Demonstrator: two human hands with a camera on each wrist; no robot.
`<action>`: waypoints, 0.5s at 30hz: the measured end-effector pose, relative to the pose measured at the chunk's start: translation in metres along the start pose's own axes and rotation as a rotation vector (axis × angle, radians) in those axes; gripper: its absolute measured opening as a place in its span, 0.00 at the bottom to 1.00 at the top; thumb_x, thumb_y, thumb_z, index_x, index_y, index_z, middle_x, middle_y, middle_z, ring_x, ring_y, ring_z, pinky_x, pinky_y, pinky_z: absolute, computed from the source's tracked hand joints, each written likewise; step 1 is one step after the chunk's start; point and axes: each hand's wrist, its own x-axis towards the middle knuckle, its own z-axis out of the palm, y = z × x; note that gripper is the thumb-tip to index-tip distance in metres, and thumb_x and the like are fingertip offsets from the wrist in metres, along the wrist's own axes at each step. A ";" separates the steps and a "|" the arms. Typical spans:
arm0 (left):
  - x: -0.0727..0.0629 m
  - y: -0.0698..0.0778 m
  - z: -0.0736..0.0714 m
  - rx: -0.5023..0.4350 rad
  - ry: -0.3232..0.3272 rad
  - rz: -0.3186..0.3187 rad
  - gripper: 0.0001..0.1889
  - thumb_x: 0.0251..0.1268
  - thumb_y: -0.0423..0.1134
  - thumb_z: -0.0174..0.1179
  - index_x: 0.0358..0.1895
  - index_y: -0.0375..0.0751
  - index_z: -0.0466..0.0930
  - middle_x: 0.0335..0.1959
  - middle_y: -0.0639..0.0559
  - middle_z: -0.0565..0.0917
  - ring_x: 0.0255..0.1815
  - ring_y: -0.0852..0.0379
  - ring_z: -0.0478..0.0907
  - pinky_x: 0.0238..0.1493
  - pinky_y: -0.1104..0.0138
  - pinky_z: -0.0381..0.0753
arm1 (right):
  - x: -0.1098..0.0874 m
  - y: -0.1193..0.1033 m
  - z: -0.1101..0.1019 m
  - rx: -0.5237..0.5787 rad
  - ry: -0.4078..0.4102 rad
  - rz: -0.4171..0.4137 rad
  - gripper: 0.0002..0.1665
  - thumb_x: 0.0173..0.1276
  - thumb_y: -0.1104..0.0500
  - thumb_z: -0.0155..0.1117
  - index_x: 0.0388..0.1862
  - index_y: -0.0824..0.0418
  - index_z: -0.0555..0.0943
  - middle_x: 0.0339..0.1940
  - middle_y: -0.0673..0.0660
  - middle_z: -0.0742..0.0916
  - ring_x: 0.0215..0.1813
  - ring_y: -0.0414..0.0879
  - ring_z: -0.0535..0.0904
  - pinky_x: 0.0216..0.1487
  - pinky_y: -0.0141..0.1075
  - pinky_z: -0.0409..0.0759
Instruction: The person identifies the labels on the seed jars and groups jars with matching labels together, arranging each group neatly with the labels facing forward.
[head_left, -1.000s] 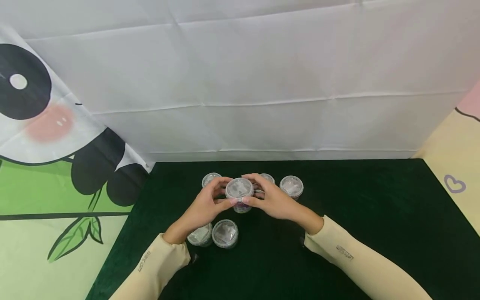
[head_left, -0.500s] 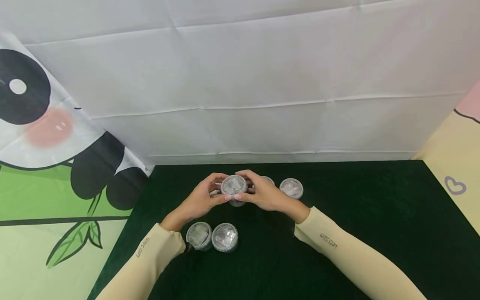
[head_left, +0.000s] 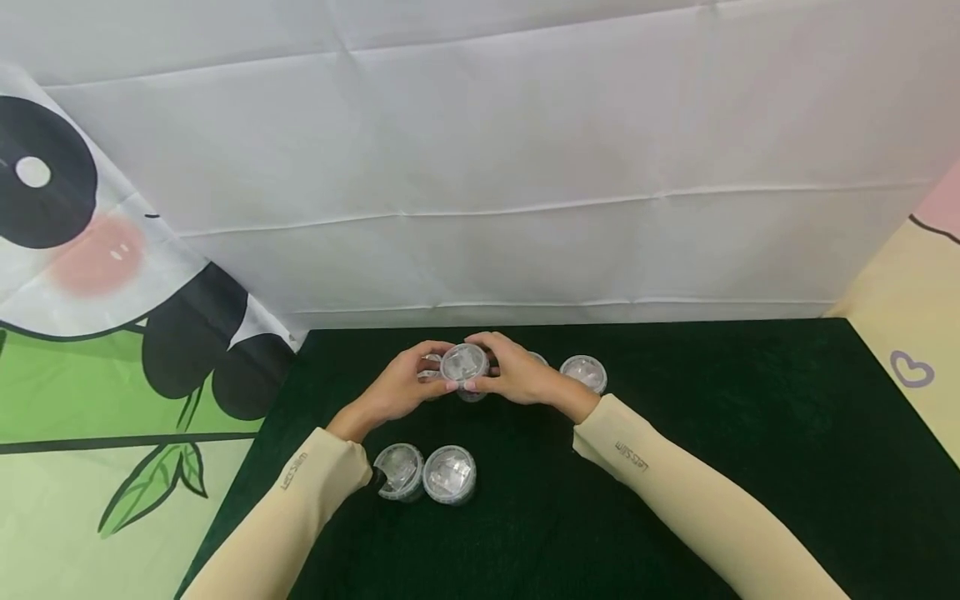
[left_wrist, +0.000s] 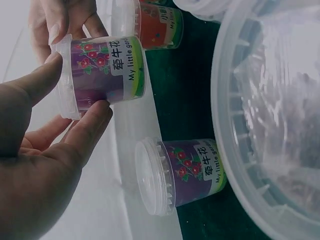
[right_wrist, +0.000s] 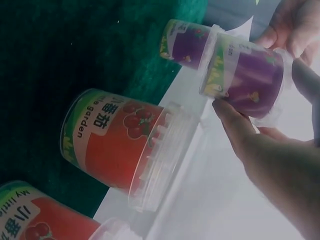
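Observation:
Between both hands is a clear-lidded plastic cup point(head_left: 463, 362) with a purple "My little garden" flower label point(left_wrist: 107, 72). My left hand point(head_left: 393, 385) grips its left side, thumb at the lid edge and fingers along the wall. From the right, my right hand point(head_left: 521, 372) holds the same cup, thumb near the lid. The cup is raised over the green tabletop in both wrist views. A second purple-labelled cup point(left_wrist: 192, 170) stands close to it on the table, mostly hidden behind my left hand in the head view.
Red-labelled tomato cups point(right_wrist: 115, 140) stand right of the hands, one at the back right point(head_left: 583, 374). Two lidded cups point(head_left: 449, 475) stand nearer, by the left sleeve. A white cloth wall point(head_left: 480, 250) rises behind the green table point(head_left: 712, 467).
Both hands have carried the held cup left and farther back toward the wall. My left forearm has shifted off the two nearer cups, which now show more fully.

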 end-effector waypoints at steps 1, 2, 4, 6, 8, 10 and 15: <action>0.001 0.000 -0.001 0.010 -0.001 -0.003 0.30 0.77 0.33 0.64 0.76 0.32 0.66 0.71 0.32 0.72 0.71 0.34 0.74 0.63 0.50 0.84 | 0.002 0.001 0.000 -0.007 -0.004 0.002 0.40 0.76 0.61 0.70 0.80 0.69 0.63 0.71 0.68 0.73 0.68 0.59 0.76 0.70 0.50 0.80; 0.001 -0.001 -0.001 0.021 0.000 -0.005 0.30 0.76 0.33 0.65 0.76 0.32 0.66 0.72 0.32 0.72 0.71 0.34 0.74 0.63 0.49 0.84 | 0.004 0.002 0.000 -0.021 -0.006 0.004 0.40 0.76 0.60 0.70 0.80 0.68 0.63 0.71 0.68 0.74 0.66 0.57 0.76 0.69 0.49 0.80; 0.003 -0.002 -0.002 0.045 0.006 -0.007 0.30 0.76 0.33 0.65 0.76 0.32 0.67 0.72 0.32 0.71 0.71 0.33 0.74 0.63 0.48 0.84 | 0.007 0.003 0.000 -0.048 -0.013 0.009 0.40 0.76 0.59 0.71 0.80 0.67 0.64 0.70 0.66 0.74 0.64 0.55 0.76 0.67 0.47 0.81; 0.005 -0.003 -0.002 0.063 0.007 -0.002 0.30 0.75 0.32 0.66 0.75 0.31 0.67 0.72 0.31 0.70 0.71 0.33 0.75 0.63 0.48 0.84 | 0.010 0.004 0.000 -0.077 -0.019 0.011 0.41 0.76 0.58 0.71 0.80 0.67 0.65 0.69 0.66 0.74 0.62 0.54 0.76 0.65 0.44 0.82; 0.007 -0.004 -0.002 0.069 0.007 0.000 0.30 0.74 0.31 0.66 0.75 0.29 0.67 0.72 0.29 0.70 0.70 0.32 0.75 0.62 0.48 0.85 | 0.012 0.005 -0.001 -0.105 -0.031 0.015 0.41 0.75 0.57 0.72 0.80 0.66 0.65 0.68 0.65 0.75 0.60 0.53 0.77 0.62 0.42 0.82; 0.008 -0.006 -0.002 0.079 0.005 0.005 0.31 0.74 0.31 0.66 0.75 0.28 0.66 0.71 0.29 0.70 0.70 0.31 0.75 0.61 0.49 0.85 | 0.014 0.005 -0.001 -0.131 -0.046 0.013 0.41 0.75 0.57 0.72 0.79 0.66 0.66 0.68 0.65 0.75 0.59 0.52 0.77 0.60 0.41 0.82; 0.011 -0.009 0.000 0.122 0.007 0.023 0.31 0.74 0.30 0.66 0.75 0.27 0.65 0.69 0.28 0.71 0.68 0.30 0.76 0.60 0.49 0.86 | 0.020 0.006 -0.003 -0.166 -0.082 -0.005 0.40 0.74 0.58 0.73 0.78 0.67 0.66 0.69 0.65 0.75 0.62 0.52 0.78 0.64 0.43 0.81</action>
